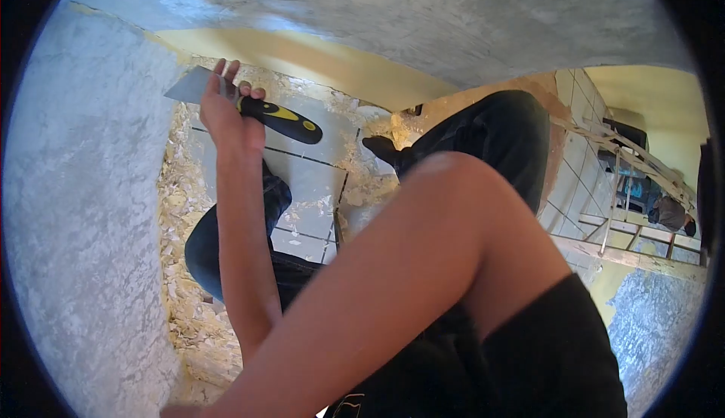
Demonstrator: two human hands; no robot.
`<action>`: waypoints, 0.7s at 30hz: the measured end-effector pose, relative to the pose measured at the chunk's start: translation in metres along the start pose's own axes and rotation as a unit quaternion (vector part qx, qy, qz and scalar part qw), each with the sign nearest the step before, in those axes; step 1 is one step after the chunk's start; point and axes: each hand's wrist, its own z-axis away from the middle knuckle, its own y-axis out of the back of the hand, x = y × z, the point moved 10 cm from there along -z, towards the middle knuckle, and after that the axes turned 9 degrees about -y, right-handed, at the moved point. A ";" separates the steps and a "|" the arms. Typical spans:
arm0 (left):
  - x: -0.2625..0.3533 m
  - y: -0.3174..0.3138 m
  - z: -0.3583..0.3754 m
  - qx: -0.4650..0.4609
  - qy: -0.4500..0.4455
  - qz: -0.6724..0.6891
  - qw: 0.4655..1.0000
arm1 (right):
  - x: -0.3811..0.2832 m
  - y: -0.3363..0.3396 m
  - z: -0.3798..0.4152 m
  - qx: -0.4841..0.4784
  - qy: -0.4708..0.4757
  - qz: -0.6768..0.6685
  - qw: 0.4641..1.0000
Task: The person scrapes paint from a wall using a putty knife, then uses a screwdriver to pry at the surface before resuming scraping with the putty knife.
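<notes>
My left hand (225, 104) is closed around a putty knife (283, 122) near where the blade meets the handle. The knife has a wide grey metal blade pointing left and a black and yellow handle pointing right. It is held above the tiled floor, close to the foot of the wall. My bare right forearm (362, 289) crosses the view from the raised elbow to the lower left. The right hand lies past the bottom edge, out of sight.
Paint flakes (185, 229) lie along the base of the scraped grey wall (91, 176). My bent knees in dark trousers (491, 131) frame the tiled floor (302, 184). A wooden ladder (642, 163) and a dark bag-like item (630, 132) are at the right.
</notes>
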 end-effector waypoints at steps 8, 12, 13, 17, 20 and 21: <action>-0.032 -0.014 0.007 -0.023 0.024 0.021 0.999 | 0.162 0.146 0.308 0.443 -0.358 0.177 0.803; -0.050 -0.040 0.020 -0.053 0.047 0.039 0.997 | 0.211 0.153 0.380 0.449 -0.446 0.174 0.754; -0.053 -0.048 0.025 -0.060 0.063 0.047 0.995 | 0.229 0.146 0.389 0.451 -0.477 0.018 0.754; -0.060 -0.066 0.022 -0.097 0.072 0.059 0.991 | 0.254 0.146 0.412 0.400 -0.563 -0.092 0.718; -0.042 -0.081 0.023 -0.190 -0.029 -0.093 0.977 | 0.246 0.167 0.422 0.434 -0.509 -0.023 0.743; -0.040 -0.084 0.026 -0.189 -0.030 -0.092 0.977 | 0.244 0.166 0.430 0.438 -0.520 -0.051 0.731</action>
